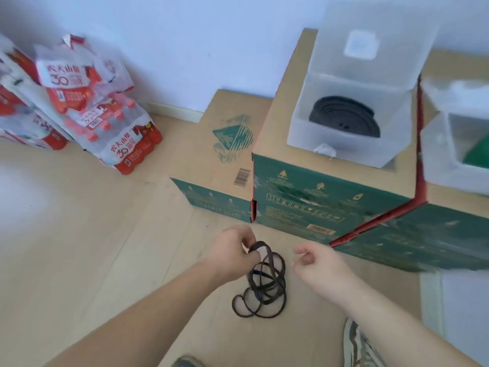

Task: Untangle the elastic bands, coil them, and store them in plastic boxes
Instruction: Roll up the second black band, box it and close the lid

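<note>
Left hand pinches the top strand of the dark elastic band tangle, near centre, just in front of the cardboard cartons. The loops hang from the pinch, and the lowest ones look to rest on the floor, though I can't confirm contact. Right hand is just right of the tangle, fingers curled in, no band visible in it. My read is that untangling has only just started. Keep the left pinch as a fixed anchor, find a free end or the outermost loop with the right hand, and pull loops out one at a time without yanking, since tension will tighten any knot. Lifting higher should let gravity open the loops. Far right, the open plastic box on the carton already holds a black coil. A second plastic box is cut off by the right edge, with something green inside that I can't identify. Can't tell how many bands are in the tangle or where its ends are. The far area is motion-blurred.
</note>
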A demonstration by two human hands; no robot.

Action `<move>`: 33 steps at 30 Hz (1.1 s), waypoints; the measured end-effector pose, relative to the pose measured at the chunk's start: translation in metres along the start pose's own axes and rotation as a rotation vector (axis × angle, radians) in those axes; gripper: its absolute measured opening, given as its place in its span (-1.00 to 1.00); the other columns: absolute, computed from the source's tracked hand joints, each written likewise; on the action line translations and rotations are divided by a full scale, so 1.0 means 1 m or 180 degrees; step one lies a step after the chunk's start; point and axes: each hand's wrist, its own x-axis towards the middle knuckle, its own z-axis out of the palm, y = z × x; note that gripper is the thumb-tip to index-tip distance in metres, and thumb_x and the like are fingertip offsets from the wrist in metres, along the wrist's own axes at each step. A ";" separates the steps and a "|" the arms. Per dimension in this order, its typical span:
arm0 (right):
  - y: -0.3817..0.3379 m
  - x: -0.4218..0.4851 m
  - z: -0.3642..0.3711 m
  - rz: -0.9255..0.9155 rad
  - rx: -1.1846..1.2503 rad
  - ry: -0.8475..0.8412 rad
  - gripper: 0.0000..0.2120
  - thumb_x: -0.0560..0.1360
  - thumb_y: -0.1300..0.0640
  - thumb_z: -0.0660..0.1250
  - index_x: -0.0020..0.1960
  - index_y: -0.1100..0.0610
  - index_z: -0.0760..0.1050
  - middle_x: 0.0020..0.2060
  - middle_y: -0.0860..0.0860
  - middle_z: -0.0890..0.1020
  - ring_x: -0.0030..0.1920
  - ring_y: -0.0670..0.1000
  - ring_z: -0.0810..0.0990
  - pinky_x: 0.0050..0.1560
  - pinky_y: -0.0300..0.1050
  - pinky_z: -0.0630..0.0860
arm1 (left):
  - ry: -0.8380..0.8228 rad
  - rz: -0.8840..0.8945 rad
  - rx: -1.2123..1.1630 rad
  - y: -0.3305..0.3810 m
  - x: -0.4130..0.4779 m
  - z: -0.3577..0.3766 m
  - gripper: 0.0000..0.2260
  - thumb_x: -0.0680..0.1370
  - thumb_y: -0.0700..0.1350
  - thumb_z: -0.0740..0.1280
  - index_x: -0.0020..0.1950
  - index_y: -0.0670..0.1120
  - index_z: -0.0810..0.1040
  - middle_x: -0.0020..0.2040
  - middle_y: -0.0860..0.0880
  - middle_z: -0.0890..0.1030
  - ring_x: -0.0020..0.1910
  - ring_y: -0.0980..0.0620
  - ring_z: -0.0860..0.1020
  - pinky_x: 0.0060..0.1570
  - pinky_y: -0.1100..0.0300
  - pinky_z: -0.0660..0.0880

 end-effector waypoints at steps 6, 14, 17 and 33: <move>-0.073 -0.119 -0.053 -0.1230 0.0159 -0.0171 -0.44 0.52 0.19 0.46 0.36 -0.32 0.45 0.26 -0.19 0.54 -0.09 -0.13 0.67 -0.03 -0.26 0.64 | 0.0609 0.1038 -0.0517 0.102 -0.128 -0.102 -0.90 0.48 -0.11 0.51 -0.14 0.04 0.61 -0.23 0.09 0.66 -0.22 0.16 0.59 -0.17 0.29 0.52; -0.165 -0.307 -0.135 -0.2167 0.0425 0.0626 -0.85 0.60 0.01 0.42 0.08 -0.25 0.60 0.00 -0.14 0.71 -0.18 0.07 0.74 -0.03 0.05 0.67 | 0.1371 0.1721 -0.0819 0.238 -0.324 -0.238 -0.88 0.54 -0.11 0.49 -0.11 0.09 0.61 -0.22 0.11 0.70 -0.25 0.07 0.69 -0.27 0.29 0.56; -0.185 -0.373 -0.153 -0.2384 0.0363 0.0627 -0.81 0.58 0.01 0.45 0.15 -0.20 0.58 0.03 -0.17 0.71 -0.18 0.02 0.75 0.02 0.09 0.70 | 0.1737 0.1902 -0.1215 0.275 -0.385 -0.271 -0.91 0.54 -0.15 0.49 -0.07 0.01 0.61 -0.19 0.05 0.74 -0.19 0.09 0.73 -0.12 0.26 0.62; -0.153 -0.498 -0.144 -0.2592 0.0788 0.1115 -0.93 0.58 0.07 0.46 -0.09 -0.04 0.63 -0.18 -0.03 0.76 -0.20 0.05 0.71 -0.11 -0.06 0.62 | 0.1802 0.1999 -0.1882 0.293 -0.518 -0.242 -0.89 0.55 -0.26 0.46 0.03 -0.09 0.62 -0.09 -0.05 0.75 -0.20 0.01 0.75 -0.09 0.29 0.64</move>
